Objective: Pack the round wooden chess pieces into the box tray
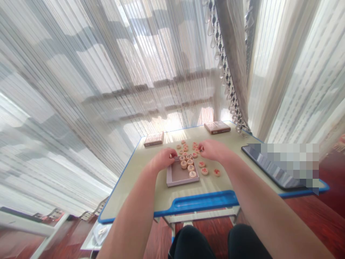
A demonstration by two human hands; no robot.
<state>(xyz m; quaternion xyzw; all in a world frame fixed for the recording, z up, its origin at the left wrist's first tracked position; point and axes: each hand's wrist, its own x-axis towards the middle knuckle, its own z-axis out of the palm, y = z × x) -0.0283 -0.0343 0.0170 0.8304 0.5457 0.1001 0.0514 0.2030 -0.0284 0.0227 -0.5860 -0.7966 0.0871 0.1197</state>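
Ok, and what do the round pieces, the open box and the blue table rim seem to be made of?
Round pieces: probably wood, matte; pale tan with red or dark characters, though plastic is possible.
Open box: likely cardboard, dull; thin, straight, plain walls.
Blue table rim: likely moulded plastic, smooth; solid colour and rounded contours.

- left hand (164, 158): fingers cover the tray's (179, 173) far left corner; grip on anything there unclear.
- right hand (210, 149): fingertips partly hide a dark-marked piece (201, 150); character too small to read.
- red-marked pieces (204, 171): farther ones blurred, characters illegible.
- back right box (217, 126): lid print unreadable.
- tablet (265, 169): right part masked by pixel blocks.
- both forearms (140, 201), knees (191, 242): cut off by bottom edge.
- curtains (107, 64): cropped at top; view behind blurred.
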